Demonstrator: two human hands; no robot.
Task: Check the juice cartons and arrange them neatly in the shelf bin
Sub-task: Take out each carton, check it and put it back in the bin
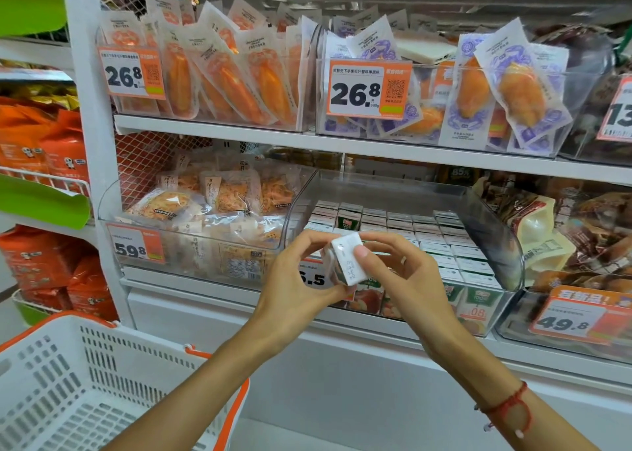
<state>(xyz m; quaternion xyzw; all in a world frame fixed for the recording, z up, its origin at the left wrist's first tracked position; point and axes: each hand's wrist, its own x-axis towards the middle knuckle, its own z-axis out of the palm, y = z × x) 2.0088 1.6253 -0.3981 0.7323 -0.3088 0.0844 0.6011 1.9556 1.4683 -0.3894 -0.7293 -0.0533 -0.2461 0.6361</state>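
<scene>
Juice carton (pixel 346 259) pinched by left hand (pixel 301 279) and right hand (pixel 400 272), white top up. Just in front of shelf bin (pixel 509 245); white basket (pixel 102 375) at 7 o'clock.

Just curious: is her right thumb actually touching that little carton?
Touching. The head view shows the right hand with its thumb pressed on the carton.

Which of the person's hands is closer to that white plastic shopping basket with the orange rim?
The left. The left hand holds the small white juice carton above and just right of the white plastic shopping basket with the orange rim; the right hand grips the carton's far side, farther from the basket.
</scene>
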